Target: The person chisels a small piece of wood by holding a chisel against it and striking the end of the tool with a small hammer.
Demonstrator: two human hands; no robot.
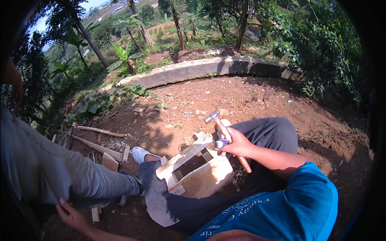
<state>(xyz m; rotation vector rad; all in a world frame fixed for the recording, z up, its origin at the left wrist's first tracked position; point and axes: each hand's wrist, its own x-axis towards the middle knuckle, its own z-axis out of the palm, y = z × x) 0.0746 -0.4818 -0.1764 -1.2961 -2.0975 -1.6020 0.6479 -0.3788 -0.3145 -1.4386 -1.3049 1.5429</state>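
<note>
My right hand (pixel 238 143) is closed round a hammer (pixel 224 130) with a wooden handle and metal head, held above my bent leg. A short cylinder with a blue and white end (pixel 220 143) sticks out of the same grip; its kind is unclear. Just below lies a wooden frame (pixel 201 176) of pale boards, resting between my legs with a gap in its middle. My left hand (pixel 73 217) is low at the left, fingers apart, beside the grey trouser leg (pixel 68 172) of a person standing there. Whether it touches the cloth I cannot tell.
Loose wood strips (pixel 98 146) and a wood block (pixel 109 162) lie on the dirt at the left, by the person's leg. A low curved concrete wall (pixel 189 71) crosses the far side, with trees beyond. Leafy bushes (pixel 325 52) stand far right.
</note>
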